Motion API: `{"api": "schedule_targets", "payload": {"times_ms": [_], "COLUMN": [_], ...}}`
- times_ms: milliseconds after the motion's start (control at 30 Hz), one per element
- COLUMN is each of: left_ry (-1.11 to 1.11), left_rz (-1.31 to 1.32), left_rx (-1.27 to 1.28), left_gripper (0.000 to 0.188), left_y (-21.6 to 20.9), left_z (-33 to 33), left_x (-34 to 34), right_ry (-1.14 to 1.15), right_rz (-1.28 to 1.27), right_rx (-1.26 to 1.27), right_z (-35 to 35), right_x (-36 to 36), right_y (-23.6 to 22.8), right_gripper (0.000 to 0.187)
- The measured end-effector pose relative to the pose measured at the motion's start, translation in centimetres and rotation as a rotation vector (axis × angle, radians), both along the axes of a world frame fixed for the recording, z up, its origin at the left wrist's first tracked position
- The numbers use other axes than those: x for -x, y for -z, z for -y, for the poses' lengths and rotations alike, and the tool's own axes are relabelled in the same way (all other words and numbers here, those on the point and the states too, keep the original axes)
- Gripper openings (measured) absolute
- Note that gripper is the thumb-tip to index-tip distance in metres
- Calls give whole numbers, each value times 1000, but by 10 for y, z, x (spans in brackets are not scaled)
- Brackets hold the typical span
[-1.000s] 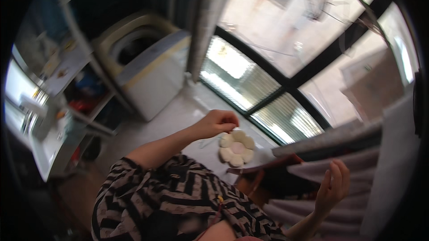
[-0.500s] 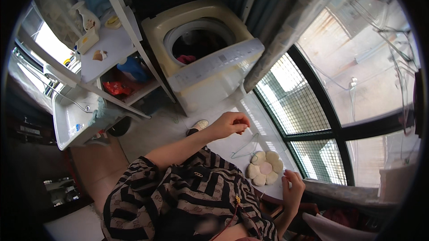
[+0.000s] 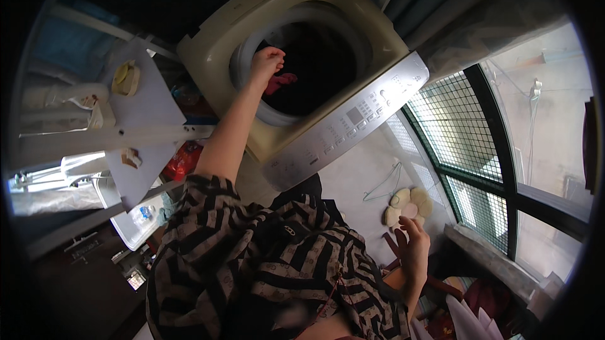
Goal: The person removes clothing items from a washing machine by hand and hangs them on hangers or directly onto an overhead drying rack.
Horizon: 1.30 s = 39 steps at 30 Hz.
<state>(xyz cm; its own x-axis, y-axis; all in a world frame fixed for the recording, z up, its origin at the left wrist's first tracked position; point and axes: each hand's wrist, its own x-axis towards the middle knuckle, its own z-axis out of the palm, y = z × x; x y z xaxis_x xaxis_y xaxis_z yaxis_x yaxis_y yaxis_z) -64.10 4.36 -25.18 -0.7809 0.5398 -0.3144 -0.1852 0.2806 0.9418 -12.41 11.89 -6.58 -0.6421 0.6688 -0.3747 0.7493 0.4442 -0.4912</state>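
Observation:
My left hand (image 3: 266,66) hangs over the opening of a top-loading washing machine (image 3: 214,56). Its fingers are curled together, and I see nothing between them. Just below it, a crumpled dark pink cloth (image 3: 279,83) lies by the side of the drum. Deeper inside, the drum's contents are dark and hard to make out. Low on the right, my right hand (image 3: 413,252) is empty with its fingers loosely bent and apart. Behind its fingertips is a flower-shaped cream cushion (image 3: 416,201) on the floor.
At the left stands a white shelf (image 3: 142,113) with a yellow soap dish (image 3: 126,78) on it and a red bag (image 3: 184,160) beneath. A sink (image 3: 129,226) is beside it. A wire hanger (image 3: 384,190) lies on the floor near the meshed window (image 3: 460,132).
My left hand has reached forward from above the floor to the washer's opening. The washer is nearer now as I have moved toward it. My right hand stays low at the right, still empty.

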Motion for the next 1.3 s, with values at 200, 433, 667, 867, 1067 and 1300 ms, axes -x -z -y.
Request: {"api": "schedule_targets", "payload": {"times_ms": [200, 433, 667, 867, 1067, 1300], "left_ry": [189, 667, 99, 234, -185, -110], "left_rz": [55, -546, -363, -140, 35, 249], "left_rx": [500, 804, 1207, 1185, 164, -435], "left_gripper": [28, 51, 62, 45, 18, 16], "left_y": [134, 164, 167, 222, 170, 34], "left_z": [-25, -63, -19, 6, -31, -35], "left_x": [28, -48, -13, 12, 34, 6], "right_ry": [27, 131, 155, 124, 81, 22], "right_rz": [115, 224, 233, 181, 199, 95], "right_rx": [77, 113, 122, 104, 65, 31], "right_z": [-9, -6, -13, -9, -15, -13], "right_x": [18, 14, 7, 14, 14, 15], "right_y": [7, 5, 10, 21, 16, 23], "right_gripper": [30, 28, 27, 24, 28, 32]}}
